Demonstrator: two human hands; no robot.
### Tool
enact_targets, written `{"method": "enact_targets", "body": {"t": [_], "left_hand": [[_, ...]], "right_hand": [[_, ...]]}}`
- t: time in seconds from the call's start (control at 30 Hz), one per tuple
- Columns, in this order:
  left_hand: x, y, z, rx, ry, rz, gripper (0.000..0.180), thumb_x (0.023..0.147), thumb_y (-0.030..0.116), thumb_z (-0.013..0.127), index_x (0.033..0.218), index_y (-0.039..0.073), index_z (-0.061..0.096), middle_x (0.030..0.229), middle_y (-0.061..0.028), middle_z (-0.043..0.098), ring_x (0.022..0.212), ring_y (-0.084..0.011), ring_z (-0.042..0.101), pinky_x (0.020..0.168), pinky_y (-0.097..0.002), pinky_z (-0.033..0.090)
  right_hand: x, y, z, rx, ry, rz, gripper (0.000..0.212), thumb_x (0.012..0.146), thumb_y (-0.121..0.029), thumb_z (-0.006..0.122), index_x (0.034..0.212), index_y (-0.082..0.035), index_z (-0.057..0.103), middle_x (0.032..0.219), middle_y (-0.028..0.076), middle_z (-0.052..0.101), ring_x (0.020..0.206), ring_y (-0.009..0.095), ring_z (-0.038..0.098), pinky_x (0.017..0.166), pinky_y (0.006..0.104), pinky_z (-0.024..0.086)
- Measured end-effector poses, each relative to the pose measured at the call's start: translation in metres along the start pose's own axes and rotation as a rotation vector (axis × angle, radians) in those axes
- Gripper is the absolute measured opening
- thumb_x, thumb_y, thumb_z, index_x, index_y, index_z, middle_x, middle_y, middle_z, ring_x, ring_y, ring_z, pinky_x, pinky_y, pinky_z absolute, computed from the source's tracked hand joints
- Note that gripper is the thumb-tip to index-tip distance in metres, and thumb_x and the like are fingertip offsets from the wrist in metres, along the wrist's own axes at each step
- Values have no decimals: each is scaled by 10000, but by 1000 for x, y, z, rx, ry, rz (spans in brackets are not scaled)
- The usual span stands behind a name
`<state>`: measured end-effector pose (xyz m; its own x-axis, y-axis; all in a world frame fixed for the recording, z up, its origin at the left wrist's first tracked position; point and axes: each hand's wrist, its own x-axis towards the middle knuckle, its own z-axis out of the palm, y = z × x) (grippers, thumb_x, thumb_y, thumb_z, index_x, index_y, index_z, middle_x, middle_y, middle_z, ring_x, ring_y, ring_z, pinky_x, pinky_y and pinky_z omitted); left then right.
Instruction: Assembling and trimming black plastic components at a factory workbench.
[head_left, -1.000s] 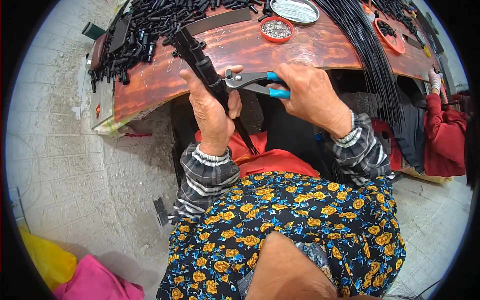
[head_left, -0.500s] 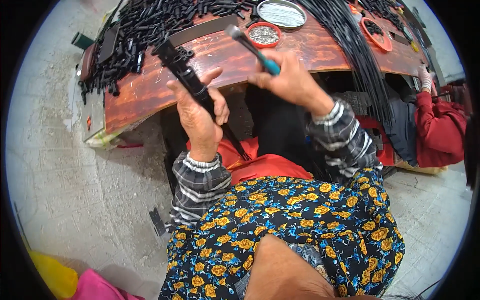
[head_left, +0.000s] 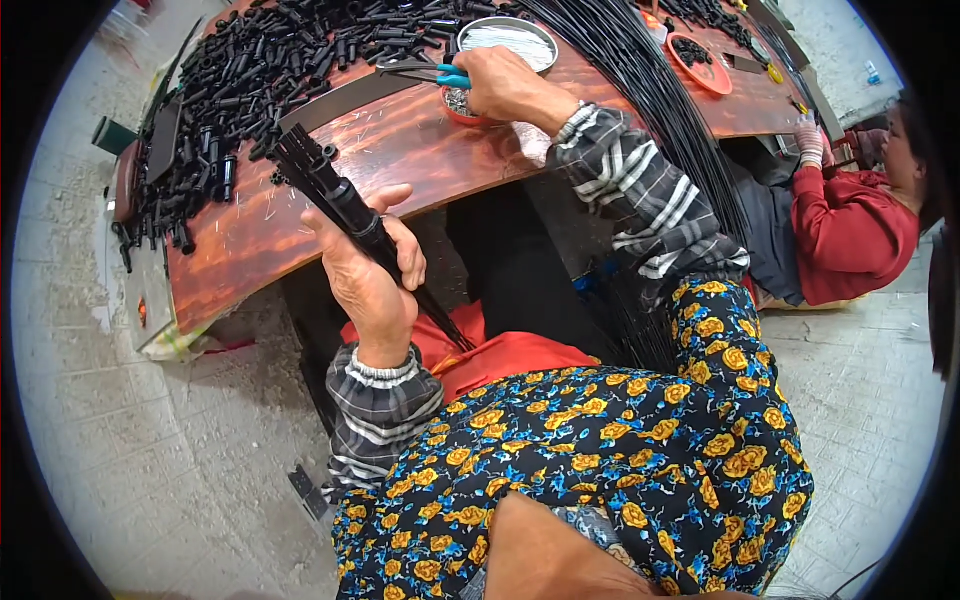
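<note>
My left hand [head_left: 362, 280] is wrapped round what looks like a black umbrella frame [head_left: 350, 208], its thumb and a finger standing off. The frame's thin rods fan a little at the top, above black collars, and its lower end slopes down to the red cloth [head_left: 515, 352] on my lap. My right hand [head_left: 505, 88] is closed round pliers with teal handles [head_left: 452, 79], jaws pointing left over the table. Beneath that hand, partly covered, is a small red bowl of tiny metal pieces [head_left: 458, 103]. Just behind it stands a round tin of thin white sticks [head_left: 550, 58].
Black tubular parts [head_left: 260, 70] are heaped along the table's [head_left: 250, 245] far left. A long dark strip [head_left: 355, 100] borders them. Long black rods [head_left: 640, 85] hang over the front edge, with an orange dish [head_left: 715, 80] beyond. A person in red [head_left: 850, 235] sits at right.
My right hand has moved with the pliers from near the frame, forward and left, to above the red bowl. My left hand still holds the frame. The view has shifted slightly.
</note>
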<state>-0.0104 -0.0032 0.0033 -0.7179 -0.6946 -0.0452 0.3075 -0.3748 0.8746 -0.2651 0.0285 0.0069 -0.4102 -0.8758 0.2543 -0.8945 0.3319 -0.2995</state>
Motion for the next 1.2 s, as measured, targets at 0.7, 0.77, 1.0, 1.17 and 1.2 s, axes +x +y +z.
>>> {"method": "enact_targets", "body": {"t": [0.7, 0.77, 1.0, 1.17, 1.2], "left_hand": [[6, -6, -1, 23, 40, 28, 893, 882, 747, 243, 1038, -63, 585, 466, 3, 418, 360, -86, 346, 360, -227, 276], [4, -3, 2, 29, 48, 37, 898, 878, 753, 237, 1054, -58, 580, 471, 5, 415, 364, -86, 347, 364, -228, 280], [0, -3, 9, 42, 28, 103, 854, 901, 725, 230, 1074, -37, 575, 490, 3, 431, 374, -84, 350, 369, -229, 295], [-9, 0, 10, 50, 50, 120, 823, 923, 694, 228, 1070, -35, 580, 489, -2, 444, 376, -85, 359, 366, -225, 291], [-9, 0, 10, 55, 47, 125, 822, 924, 692, 226, 1071, -35, 581, 488, -2, 443, 376, -84, 357, 364, -224, 290]], "right_hand": [[-22, 7, -14, 1092, -89, 207, 155, 724, -53, 720, 854, 3, 656, 731, 71, 655, 612, 144, 595, 539, 284, 463], [-44, -17, -19, 1467, -30, 210, 205, 771, -62, 726, 939, 7, 631, 779, 75, 655, 613, 132, 598, 529, 247, 464], [-93, -75, -13, 1820, -68, 203, 247, 814, -60, 705, 1029, -11, 593, 832, 101, 643, 655, 141, 616, 547, 243, 482], [-102, -92, -3, 1926, -78, 145, 237, 819, -64, 710, 1017, -26, 586, 831, 90, 647, 644, 152, 613, 577, 257, 500], [-103, -95, -3, 1900, -53, 166, 241, 816, -65, 716, 1016, -26, 585, 827, 86, 648, 637, 153, 612, 578, 255, 498]]}}
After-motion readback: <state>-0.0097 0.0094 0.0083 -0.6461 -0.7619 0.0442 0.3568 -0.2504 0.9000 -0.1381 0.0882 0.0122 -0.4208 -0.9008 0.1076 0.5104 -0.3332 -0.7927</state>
